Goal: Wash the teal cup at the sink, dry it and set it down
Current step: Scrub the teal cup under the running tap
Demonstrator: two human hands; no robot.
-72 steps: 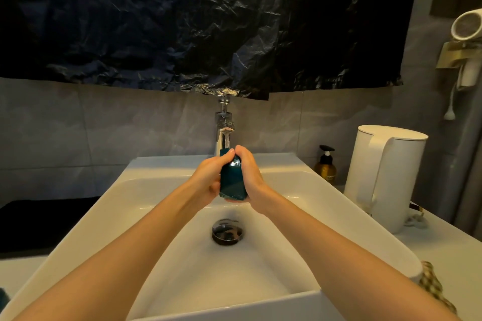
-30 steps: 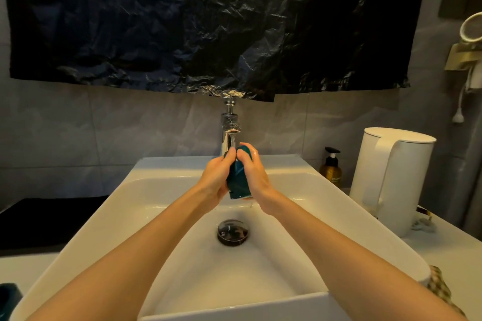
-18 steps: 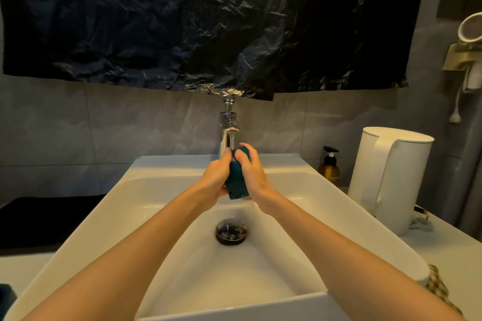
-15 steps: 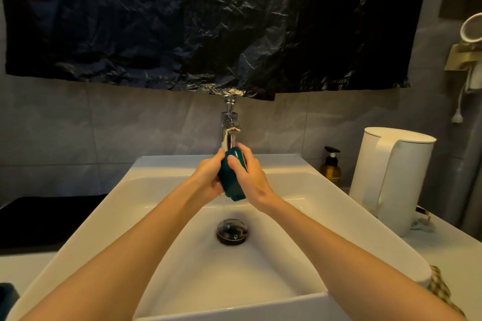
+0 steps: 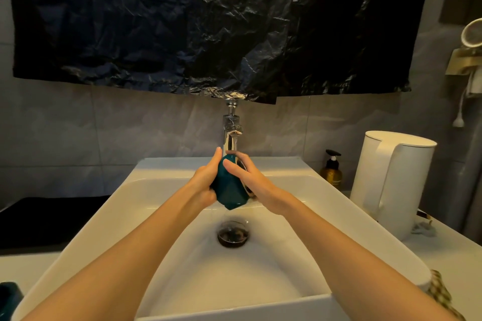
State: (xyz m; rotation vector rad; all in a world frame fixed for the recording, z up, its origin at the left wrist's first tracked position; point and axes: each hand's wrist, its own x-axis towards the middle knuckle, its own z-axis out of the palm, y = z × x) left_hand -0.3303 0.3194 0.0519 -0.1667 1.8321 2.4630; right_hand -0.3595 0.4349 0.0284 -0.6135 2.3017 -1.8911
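Nearest the camera, a checked cloth (image 5: pixel 440 294) is seen at the right front corner of the sink (image 5: pixel 86 229). Part of a dark object (image 5: pixel 9 297) is seen at the left edge; what it is cannot be told. Both bare forearms are extended over the white basin. The drain (image 5: pixel 233 233) is set in the basin floor.

The teal cup (image 5: pixel 229 187) is held in the air above the drain, tilted, with its top just under the spout of the tap (image 5: pixel 230 133). The left hand (image 5: pixel 204 185) is wrapped round the cup's left side, thumb raised along it. The right hand (image 5: pixel 251 180) is closed on the cup's right side, thumb laid across the front. A thin trickle is noted under the cup.

Further back on the worktop (image 5: pixel 456 255), a white kettle (image 5: pixel 391 180) and an amber pump bottle (image 5: pixel 331 171) are stood to the right of the sink. A crumpled black plastic sheet (image 5: pixel 208 21) is hung on the wall above the tap.
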